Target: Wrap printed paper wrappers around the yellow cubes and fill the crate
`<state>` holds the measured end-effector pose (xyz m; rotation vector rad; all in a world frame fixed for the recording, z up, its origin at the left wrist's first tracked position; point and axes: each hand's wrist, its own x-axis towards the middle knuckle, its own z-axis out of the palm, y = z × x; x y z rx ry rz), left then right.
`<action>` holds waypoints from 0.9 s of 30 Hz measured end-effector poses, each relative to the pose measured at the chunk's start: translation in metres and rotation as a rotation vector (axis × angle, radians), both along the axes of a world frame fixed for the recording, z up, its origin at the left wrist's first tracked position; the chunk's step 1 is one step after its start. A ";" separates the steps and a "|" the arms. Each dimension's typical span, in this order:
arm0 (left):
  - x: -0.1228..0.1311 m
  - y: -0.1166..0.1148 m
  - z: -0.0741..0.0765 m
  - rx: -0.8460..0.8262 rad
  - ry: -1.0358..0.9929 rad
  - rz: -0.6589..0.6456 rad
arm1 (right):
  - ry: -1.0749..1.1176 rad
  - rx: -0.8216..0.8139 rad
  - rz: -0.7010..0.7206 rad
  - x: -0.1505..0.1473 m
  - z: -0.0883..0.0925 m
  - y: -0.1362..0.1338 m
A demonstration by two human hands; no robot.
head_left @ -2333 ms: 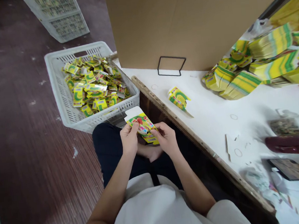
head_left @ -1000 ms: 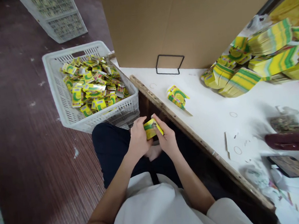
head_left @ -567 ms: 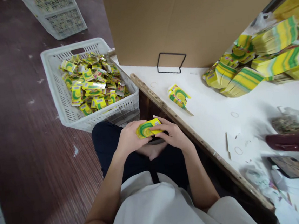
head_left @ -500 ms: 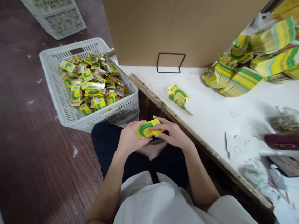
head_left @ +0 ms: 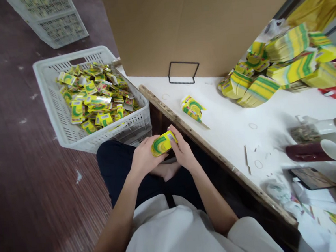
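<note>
Both my hands hold one small yellow-and-green carton (head_left: pixel 161 143) over my lap. My left hand (head_left: pixel 144 159) cups it from below and the left, fingers curled round it. My right hand (head_left: pixel 182 151) pinches its right end with thumb and fingers. A white plastic crate (head_left: pixel 54 113) full of the same folded cartons stands on the floor just ahead of my knees. One more folded carton (head_left: pixel 193 107) lies on the white table (head_left: pixel 233 129) near its edge. Stacks of flat yellow-green carton blanks (head_left: pixel 272 70) are piled further back on the table.
A large brown cardboard sheet (head_left: pixel 193 20) stands upright behind the table, with a black wire stand (head_left: pixel 183 73) at its foot. A dark red cup (head_left: pixel 310 152) lying on its side, a phone (head_left: pixel 311 178) and scraps sit at right. Another white crate (head_left: pixel 52 18) stands far left.
The carton went from an open flat blank with its flap up to a closed box in my hands, then was turned and tilted. My view has shifted a little to the right.
</note>
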<state>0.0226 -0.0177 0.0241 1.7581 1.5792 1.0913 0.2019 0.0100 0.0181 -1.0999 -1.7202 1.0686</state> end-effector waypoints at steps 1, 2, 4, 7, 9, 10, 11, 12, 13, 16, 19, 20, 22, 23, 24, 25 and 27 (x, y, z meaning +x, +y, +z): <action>-0.006 0.005 0.000 0.011 -0.029 0.019 | -0.003 0.001 -0.018 0.003 -0.001 0.004; -0.014 0.012 0.002 0.045 -0.063 0.076 | -0.012 0.003 -0.055 0.009 -0.001 0.009; -0.033 0.027 0.013 0.175 -0.135 0.306 | -0.043 0.015 -0.180 0.028 0.001 0.027; -0.054 0.047 0.030 0.333 -0.037 0.528 | -0.158 0.048 -0.458 0.062 0.005 0.064; -0.054 0.050 0.030 0.324 0.008 0.481 | -0.418 0.034 -0.643 0.078 0.006 0.088; -0.049 0.048 0.025 0.301 0.004 0.439 | -0.532 0.020 -0.690 0.082 0.005 0.098; -0.043 0.043 0.018 0.271 -0.011 0.395 | -0.622 0.006 -0.711 0.084 0.004 0.105; -0.034 0.038 0.008 0.232 -0.035 0.359 | -0.676 -0.005 -0.708 0.084 0.002 0.111; -0.026 0.031 -0.002 0.181 -0.061 0.319 | -0.705 -0.010 -0.698 0.083 0.000 0.114; -0.006 0.014 -0.028 0.033 -0.146 0.207 | -0.715 0.006 -0.682 0.078 -0.004 0.115; 0.003 0.006 -0.034 -0.058 -0.248 0.128 | -0.610 0.004 -0.704 0.076 -0.001 0.111; 0.004 0.005 -0.032 -0.080 -0.289 0.109 | -0.525 -0.002 -0.715 0.075 0.002 0.108; 0.005 0.005 -0.026 -0.112 -0.386 0.076 | -0.315 0.001 -0.716 0.074 0.009 0.101; 0.006 0.004 -0.022 -0.118 -0.441 0.059 | -0.219 0.014 -0.708 0.072 0.013 0.095; 0.007 0.004 -0.019 -0.114 -0.502 0.039 | -0.145 0.031 -0.695 0.068 0.017 0.088; 0.008 0.004 -0.017 -0.099 -0.569 0.017 | -0.102 0.047 -0.678 0.063 0.020 0.079; 0.013 0.004 -0.013 -0.035 -0.718 -0.025 | -0.063 0.048 -0.590 0.047 0.025 0.058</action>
